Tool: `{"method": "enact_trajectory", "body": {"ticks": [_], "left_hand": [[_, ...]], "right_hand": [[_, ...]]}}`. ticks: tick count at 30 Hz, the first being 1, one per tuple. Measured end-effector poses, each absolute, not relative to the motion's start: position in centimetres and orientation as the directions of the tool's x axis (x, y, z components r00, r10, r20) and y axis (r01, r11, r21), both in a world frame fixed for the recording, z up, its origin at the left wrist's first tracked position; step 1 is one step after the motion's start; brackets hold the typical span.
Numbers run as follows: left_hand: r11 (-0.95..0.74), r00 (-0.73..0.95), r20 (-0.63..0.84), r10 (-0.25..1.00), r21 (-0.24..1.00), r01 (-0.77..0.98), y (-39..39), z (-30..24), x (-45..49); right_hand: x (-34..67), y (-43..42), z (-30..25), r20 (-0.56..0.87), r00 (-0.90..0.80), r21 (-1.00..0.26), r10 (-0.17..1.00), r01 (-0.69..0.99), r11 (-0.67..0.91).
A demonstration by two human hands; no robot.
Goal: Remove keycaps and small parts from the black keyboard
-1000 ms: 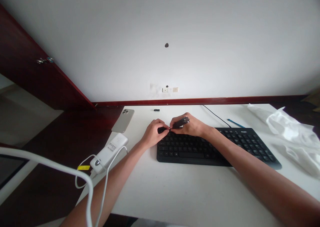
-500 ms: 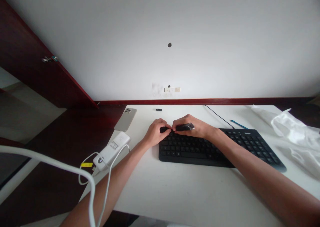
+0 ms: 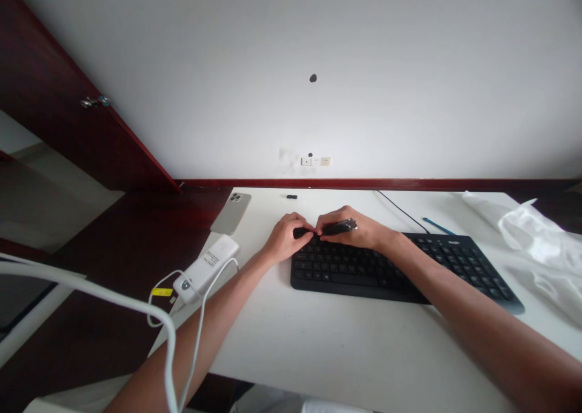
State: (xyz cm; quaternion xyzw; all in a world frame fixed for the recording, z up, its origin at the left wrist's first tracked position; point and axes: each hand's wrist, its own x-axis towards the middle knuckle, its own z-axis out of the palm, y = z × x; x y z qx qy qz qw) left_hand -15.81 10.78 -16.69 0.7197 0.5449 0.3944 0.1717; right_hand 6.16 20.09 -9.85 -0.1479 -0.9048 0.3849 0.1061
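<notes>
a dark, slim pen-like body (image 3: 339, 227) and a small black piece (image 3: 300, 233) sit just above the top row of the black keyboard (image 3: 404, 270), end to end between the two hands, with the fingertips of both hands meeting there. the right hand (image 3: 352, 228) is closed narrowly around the dark body, its fingers wrapped over it and the far tip poking out toward the keyboard's right side. the left hand (image 3: 288, 238) pinches the small black piece tightly between thumb and fingers, one end showing past them. neither grip is wide; both hold their pieces close, and the hands touch each other above the keyboard's upper edge.

beyond the keyboard's top edge lies a second small black piece (image 3: 291, 196), well apart from the hands. left of the keyboard are a pale smartphone (image 3: 231, 213) and a white power bank (image 3: 207, 268) with a white cable (image 3: 200, 334) running from it. a thin black cable (image 3: 400, 213) leaves the keyboard's far side, a blue pen (image 3: 439, 226) lies just past its right end, and a crumpled white plastic bag (image 3: 541, 249) lies further right. the white desk (image 3: 273, 340) extends well in front of the keyboard, and its far edge meets a dark red skirting strip (image 3: 364, 184).
</notes>
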Motion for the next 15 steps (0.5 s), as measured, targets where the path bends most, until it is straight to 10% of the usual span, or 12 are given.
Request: {"method": "enact_trajectory", "body": {"ticks": [15], "left_hand": [[-0.325,0.094,0.345,0.934,0.711,0.623,10.9,-16.4,-15.8]], "right_hand": [[6.4,20.0,-8.4,0.044,-0.913,-0.734,0.405,0.245,0.633]]}}
